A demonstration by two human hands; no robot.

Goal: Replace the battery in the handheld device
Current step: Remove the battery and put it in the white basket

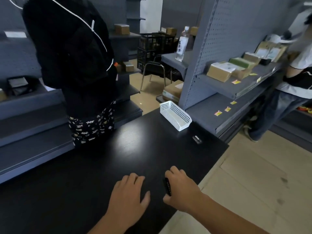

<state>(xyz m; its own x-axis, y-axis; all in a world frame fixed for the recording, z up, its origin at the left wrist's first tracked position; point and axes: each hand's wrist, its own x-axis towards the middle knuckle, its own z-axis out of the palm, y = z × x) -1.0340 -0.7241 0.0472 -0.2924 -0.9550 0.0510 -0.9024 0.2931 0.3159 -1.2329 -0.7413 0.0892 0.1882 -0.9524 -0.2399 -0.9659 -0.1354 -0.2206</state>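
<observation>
My right hand (181, 190) grips a black handheld device (167, 186) at the near right of the black table (84, 183); only the device's ribbed edge shows between my fingers and thumb. Just left of it, my left hand (129, 195) lies flat on the table with the fingers spread and nothing in it. A small dark battery with a pale label (197, 139) lies on the table farther back, near the right edge and in front of a white basket.
A white perforated basket (175, 115) stands at the table's far right corner. A person in black (74, 65) stands against the far edge. Grey shelves with boxes (224, 71) rise on the right, where another person (287, 92) leans. A chair (156, 71) stands behind.
</observation>
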